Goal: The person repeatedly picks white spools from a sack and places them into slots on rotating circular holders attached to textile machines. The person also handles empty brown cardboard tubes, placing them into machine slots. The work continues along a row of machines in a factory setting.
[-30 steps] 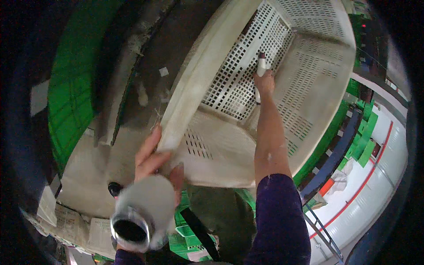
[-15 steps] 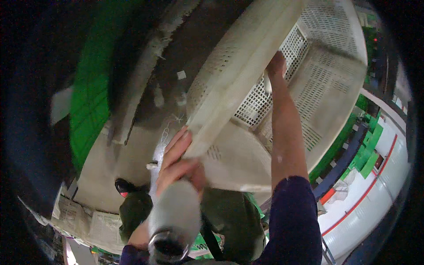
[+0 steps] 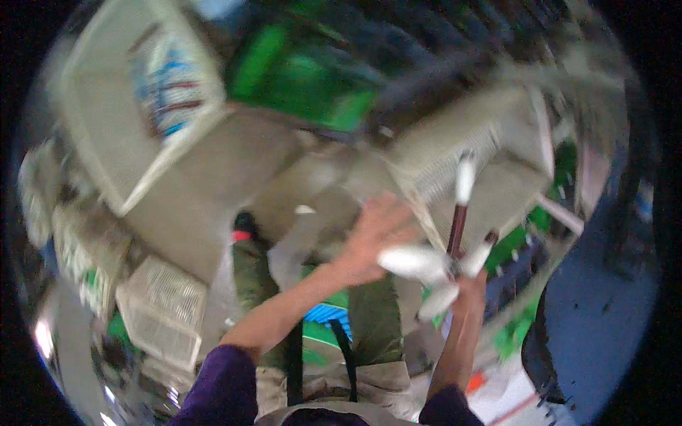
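Note:
In my right hand (image 3: 469, 295) is a bunch of several yarn bobbins (image 3: 415, 262), white yarn wound on dark brown tubes. They fan out in different directions. One bobbin (image 3: 464, 181) points away from me, its bare brown tube nearest the hand. My fingers are closed round their ends and partly hidden behind them. My left hand (image 3: 380, 234), blurred by motion, has its fingers spread and holds nothing. It is just left of the bobbins, near the side of a whitish perforated plastic basket (image 3: 522, 188) on the right.
At the upper left stands another pale basket (image 3: 96, 106), containing a blurred blue, white and brown pile (image 3: 170, 92). A smaller perforated basket (image 3: 160, 298) is at the lower left. Green machine parts (image 3: 298, 78) lie beyond the floor, and a dark blue surface (image 3: 593, 305) is at the right.
My right hand has come out of the perforated basket with bobbins in it. My left hand has left the basket's rim and spread its fingers. The view has swung and now takes in more baskets.

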Motion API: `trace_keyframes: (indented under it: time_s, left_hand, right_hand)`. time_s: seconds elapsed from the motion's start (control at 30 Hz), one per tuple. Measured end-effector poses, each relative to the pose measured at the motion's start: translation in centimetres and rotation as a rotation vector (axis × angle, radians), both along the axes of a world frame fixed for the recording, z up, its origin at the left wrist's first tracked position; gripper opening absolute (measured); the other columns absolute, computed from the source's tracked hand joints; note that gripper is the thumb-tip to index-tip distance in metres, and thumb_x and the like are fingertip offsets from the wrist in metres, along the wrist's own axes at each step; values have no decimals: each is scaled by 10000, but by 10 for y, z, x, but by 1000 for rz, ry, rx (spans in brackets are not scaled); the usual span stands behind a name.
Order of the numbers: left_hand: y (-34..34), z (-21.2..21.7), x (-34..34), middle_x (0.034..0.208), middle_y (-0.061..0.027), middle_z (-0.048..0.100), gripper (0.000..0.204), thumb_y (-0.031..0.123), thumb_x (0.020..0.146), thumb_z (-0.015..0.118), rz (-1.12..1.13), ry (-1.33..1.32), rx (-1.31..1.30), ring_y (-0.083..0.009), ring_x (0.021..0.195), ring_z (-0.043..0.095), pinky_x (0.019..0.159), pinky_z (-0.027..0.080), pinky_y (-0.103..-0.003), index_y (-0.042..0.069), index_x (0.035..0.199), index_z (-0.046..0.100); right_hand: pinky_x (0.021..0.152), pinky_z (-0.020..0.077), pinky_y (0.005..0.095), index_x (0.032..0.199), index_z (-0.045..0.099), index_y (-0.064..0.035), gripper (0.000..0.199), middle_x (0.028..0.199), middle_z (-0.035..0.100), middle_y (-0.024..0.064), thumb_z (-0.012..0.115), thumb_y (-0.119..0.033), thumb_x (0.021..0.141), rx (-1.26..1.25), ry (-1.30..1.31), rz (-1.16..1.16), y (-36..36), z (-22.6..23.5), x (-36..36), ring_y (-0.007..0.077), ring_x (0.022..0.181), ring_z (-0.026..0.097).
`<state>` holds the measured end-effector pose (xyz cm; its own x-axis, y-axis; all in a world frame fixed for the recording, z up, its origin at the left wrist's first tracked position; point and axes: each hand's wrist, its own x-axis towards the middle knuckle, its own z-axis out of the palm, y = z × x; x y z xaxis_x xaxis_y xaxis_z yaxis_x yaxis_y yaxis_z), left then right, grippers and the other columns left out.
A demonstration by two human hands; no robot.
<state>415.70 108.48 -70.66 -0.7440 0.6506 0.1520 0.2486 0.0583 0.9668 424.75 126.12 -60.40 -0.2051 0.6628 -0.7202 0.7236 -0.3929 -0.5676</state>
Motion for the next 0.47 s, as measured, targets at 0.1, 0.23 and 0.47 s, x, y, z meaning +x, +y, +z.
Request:
trace_keyframes:
  time_s: [0.1,0.23,0.47]
  left_hand:
    - [-58,73,-21,1196,-69,502,406,208,639,698,-205,265,-64,-317,1198,397,1019,204,-593,141,1021,574]
    - [-206,118,-6,984,-92,568,382,251,611,699,-184,155,-218,-314,1034,510,875,406,-429,115,945,572]
    - [-508,184,161,983,-158,642,252,151,758,634,1472,-770,-766,-250,896,631,787,483,-361,48,988,633]
  right_hand:
    - [702,508,364,1066,512,6,405,939,575,103,634,-27,682,-401,1,-7,-89,40,-33,227,856,588]
    - [685,521,382,1054,506,18,347,908,583,108,597,-88,736,-665,-17,392,-193,97,-32,214,821,598]
    - [571,508,371,1091,448,-34,363,755,566,109,581,-276,855,-826,264,763,-319,185,-79,226,650,580]
